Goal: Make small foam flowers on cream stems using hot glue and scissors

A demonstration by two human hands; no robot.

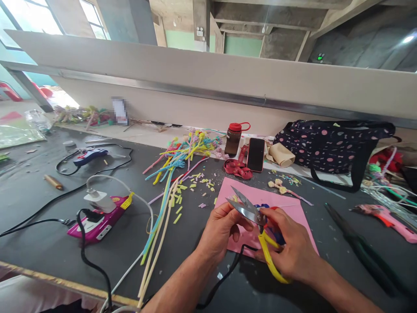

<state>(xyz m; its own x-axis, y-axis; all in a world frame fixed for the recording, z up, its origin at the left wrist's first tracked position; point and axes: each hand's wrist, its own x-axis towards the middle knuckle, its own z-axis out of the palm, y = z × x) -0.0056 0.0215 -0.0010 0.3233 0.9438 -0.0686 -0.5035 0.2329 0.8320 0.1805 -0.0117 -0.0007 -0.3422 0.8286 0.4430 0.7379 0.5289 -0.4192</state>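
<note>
My right hand [293, 243] grips a pair of scissors [269, 261] with yellow handles. Their blades stand apart and point up to the left, over a pink sheet [228, 191]. Close by the blades, my left hand [220, 228] has its thumb and fingers pressed together; whatever is between them is too small or hidden to name. Partly covered by my right hand, a blue and red tool [278, 234] lies on the sheet, near a black cord [236, 261]. Small pale yellow cut pieces [177, 217] are scattered left of the sheet.
Colourful fuzzy stems [192, 148] lie in a heap, with long strips running toward me. A magenta power strip [104, 221] with cords sits at left. At the back stand a bottle [233, 141], a phone [256, 155] and a patterned bag [325, 148]. Dark shears [355, 243] lie at right.
</note>
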